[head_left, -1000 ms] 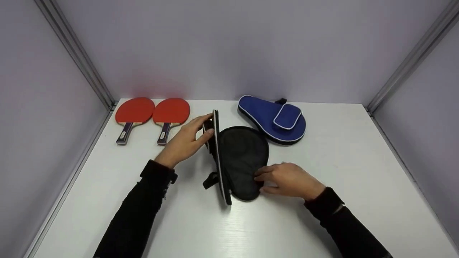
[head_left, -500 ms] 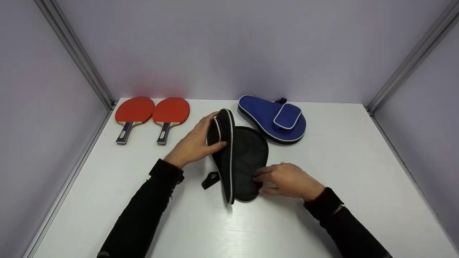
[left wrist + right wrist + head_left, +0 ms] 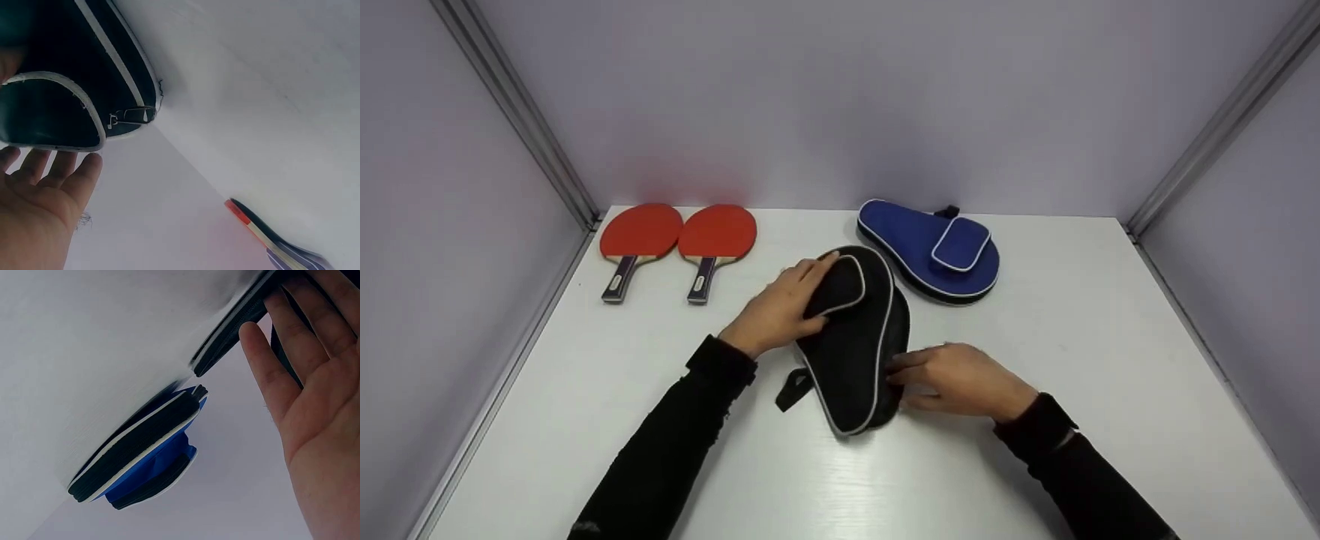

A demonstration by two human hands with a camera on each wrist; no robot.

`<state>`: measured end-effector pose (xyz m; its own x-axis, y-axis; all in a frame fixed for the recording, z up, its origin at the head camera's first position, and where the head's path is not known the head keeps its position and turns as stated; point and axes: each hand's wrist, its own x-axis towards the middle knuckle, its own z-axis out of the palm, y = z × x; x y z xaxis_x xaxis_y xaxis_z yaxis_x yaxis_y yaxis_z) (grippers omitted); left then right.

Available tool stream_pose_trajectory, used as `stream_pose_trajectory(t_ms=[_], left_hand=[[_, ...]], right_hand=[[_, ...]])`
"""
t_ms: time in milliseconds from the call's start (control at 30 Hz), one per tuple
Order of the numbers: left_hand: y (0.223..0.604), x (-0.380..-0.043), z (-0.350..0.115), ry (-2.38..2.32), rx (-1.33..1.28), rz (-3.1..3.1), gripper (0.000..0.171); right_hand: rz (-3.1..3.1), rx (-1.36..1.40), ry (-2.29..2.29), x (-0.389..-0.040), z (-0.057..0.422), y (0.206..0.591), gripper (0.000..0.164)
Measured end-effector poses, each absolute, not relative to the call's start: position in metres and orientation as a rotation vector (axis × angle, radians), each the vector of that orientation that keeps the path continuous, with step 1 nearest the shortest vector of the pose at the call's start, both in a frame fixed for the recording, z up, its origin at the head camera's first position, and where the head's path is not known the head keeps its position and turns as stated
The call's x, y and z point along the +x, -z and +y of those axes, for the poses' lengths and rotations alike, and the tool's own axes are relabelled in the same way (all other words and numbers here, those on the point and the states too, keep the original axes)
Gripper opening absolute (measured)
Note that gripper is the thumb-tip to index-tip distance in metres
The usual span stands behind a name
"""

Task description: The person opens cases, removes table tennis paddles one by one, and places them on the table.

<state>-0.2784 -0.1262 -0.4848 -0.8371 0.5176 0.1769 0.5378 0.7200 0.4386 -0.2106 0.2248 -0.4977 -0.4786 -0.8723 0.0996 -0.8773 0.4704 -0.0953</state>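
A black paddle case with light piping lies on the table, its pocketed upper half folded over the lower half. The lower half shows along the right side. My left hand holds the upper half by its small pocket, fingers on one edge and thumb on the other; the left wrist view shows the fingertips at the piped pocket edge and a zip pull close by. At the case's lower right edge, my right hand touches the lower half with nearly straight fingers. Its fingertips are partly hidden there.
Two red table tennis paddles lie side by side at the back left, handles toward me. A blue paddle case with a small pocket lies behind the black one. Walls enclose the white table at the back and sides.
The upper half of the black case has swung from nearly upright down to the right, over the lower half. My left hand moved with it. The right hand stayed almost still.
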Motion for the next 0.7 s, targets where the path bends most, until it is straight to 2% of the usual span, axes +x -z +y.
stream_pose_trajectory(t_ms=[400, 700], left_hand=[[0.481, -0.273, -0.136, 0.665, -0.939, -2.957, 0.091], [0.473, -0.269, -0.152, 0.344, -1.007, -3.075, 0.083]], right_hand=[[-2.695, 1.525, -0.164, -0.217, 0.234, 0.492, 0.037], [-2.745, 1.480, -0.159, -0.218, 0.236, 0.492, 0.034]])
